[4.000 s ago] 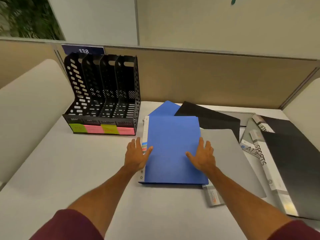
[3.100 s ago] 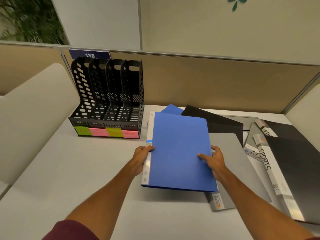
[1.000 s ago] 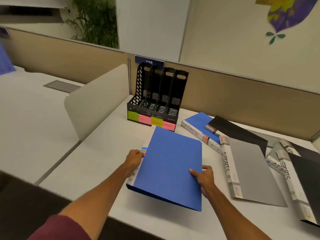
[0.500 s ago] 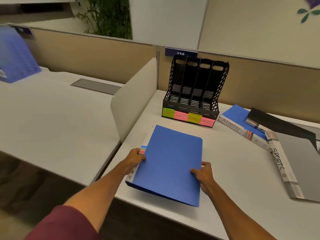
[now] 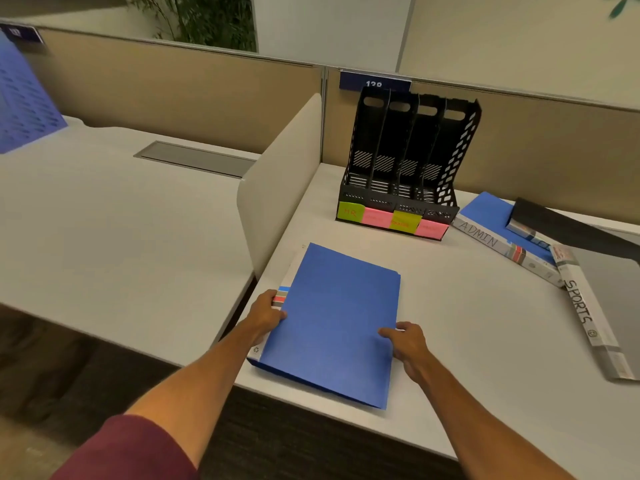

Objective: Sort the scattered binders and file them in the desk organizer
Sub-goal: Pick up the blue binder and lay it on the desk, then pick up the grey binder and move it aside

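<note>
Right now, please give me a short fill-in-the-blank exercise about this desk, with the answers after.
1. Both hands grip a ____ binder at the desk's near edge.
2. The black organizer has ____ upright slots, all empty.
3. The leftmost sticky label on the organizer reads ____.
4. The grey binder has ____ written on its spine.

Missing words: blue; four; HR; SPORTS

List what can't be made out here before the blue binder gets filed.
Head view only:
- Blue binder: spine label hidden, facing away under the left hand.
- Desk organizer: only the green "HR" note reads; the other three are blurred.
- Grey SPORTS binder: cut off by the right edge.
- Black binder: label too small.
</note>
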